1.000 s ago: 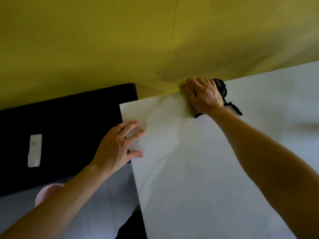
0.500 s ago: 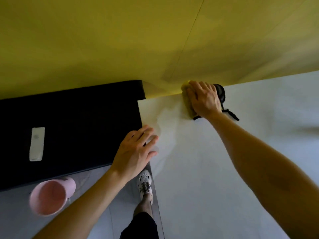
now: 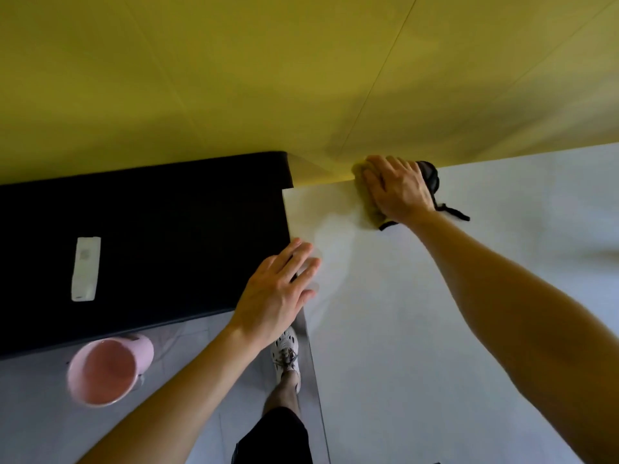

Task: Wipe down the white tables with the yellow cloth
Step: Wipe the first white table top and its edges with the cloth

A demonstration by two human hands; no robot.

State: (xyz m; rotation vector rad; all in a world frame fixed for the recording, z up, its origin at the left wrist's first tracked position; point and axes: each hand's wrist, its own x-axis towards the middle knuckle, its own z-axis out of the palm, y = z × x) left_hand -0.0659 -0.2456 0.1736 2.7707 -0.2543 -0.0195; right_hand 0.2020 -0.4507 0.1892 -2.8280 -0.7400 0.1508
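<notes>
The white table [image 3: 435, 329] fills the right half of the head view, its far edge against a yellow wall. My right hand [image 3: 397, 187] presses the yellow cloth [image 3: 366, 202] flat on the table's far left corner, right by the wall; most of the cloth is hidden under the palm. My left hand [image 3: 278, 293] rests flat with fingers spread on the table's left edge and holds nothing.
A small black object with straps [image 3: 432, 179] lies on the table just right of my right hand. A black surface [image 3: 150, 246] to the left carries a white remote [image 3: 85, 269]. A pink bin [image 3: 107, 370] stands on the grey floor beside my foot [image 3: 284, 353].
The view has shifted, so the table corner sits further right and the pink bin and my foot have come into sight. My right hand stays on the cloth at the far corner.
</notes>
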